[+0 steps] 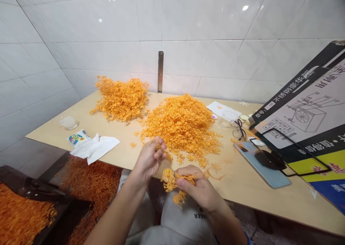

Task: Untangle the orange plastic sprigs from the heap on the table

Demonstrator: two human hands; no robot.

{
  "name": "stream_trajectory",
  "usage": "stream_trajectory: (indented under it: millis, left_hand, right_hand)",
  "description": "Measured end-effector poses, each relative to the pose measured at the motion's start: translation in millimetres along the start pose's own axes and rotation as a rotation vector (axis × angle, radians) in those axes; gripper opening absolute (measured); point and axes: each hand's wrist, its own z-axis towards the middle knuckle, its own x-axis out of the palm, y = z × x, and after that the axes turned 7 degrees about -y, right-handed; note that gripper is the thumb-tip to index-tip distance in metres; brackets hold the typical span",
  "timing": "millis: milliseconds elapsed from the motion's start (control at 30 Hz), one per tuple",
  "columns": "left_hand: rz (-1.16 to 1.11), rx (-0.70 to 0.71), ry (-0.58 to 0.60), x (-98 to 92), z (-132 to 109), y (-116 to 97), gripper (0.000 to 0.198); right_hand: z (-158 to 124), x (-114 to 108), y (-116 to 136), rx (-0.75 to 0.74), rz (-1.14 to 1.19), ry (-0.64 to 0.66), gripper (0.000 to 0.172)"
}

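Note:
My right hand (198, 185) is closed around a small bunch of orange plastic flower sprigs (169, 178), held at the table's front edge above my lap. Their branched heads stick out to the left, and thin stems trail to the right. Just up and left of it, my left hand (151, 158) has its fingers curled in a pinch. A blurred orange bit shows by those fingertips, but what they grip is unclear. Behind both hands lies a large heap of loose orange sprigs (183, 121). A second orange pile (122, 99), with longer stems, sits farther back on the left.
A phone (262, 166), sunglasses (272, 160), eyeglasses (238, 130) and a leaning printed carton (304, 119) occupy the table's right side. Tissues (95, 148) and a small packet (78, 137) lie left. Orange pieces fill a dark container (63, 223) below; reddish-orange stems (88, 180) cover the floor.

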Motion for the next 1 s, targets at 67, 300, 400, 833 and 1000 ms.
stream_trajectory:
  millis: [67,300,400,833,1000]
  left_hand:
    - [0.004,0.108,-0.073,-2.0,7.7,-9.6,0.026]
    - [0.901,0.605,-0.207,-10.6,64.9,-35.0,0.027]
    - [1.071,0.66,-0.149,-13.9,85.1,-37.1,0.036]
    - [0.478,0.243,0.336,17.4,-2.5,2.7,0.057]
    - [0.173,0.083,0.094,19.3,10.7,1.8,0.044]
  right_hand:
    - [-0.7,0.8,-3.7,0.024,0.092,0.01,0.044]
    - [7.6,10.4,-19.2,0.15,0.252,-0.295,0.036]
    - [8.6,10.5,-25.9,0.207,0.219,-0.373,0.035]
    - [19.0,13.6,-18.8,0.139,0.249,-0.27,0.035]
    - [13.0,14.0,-13.3,0.058,0.367,-0.218,0.041]
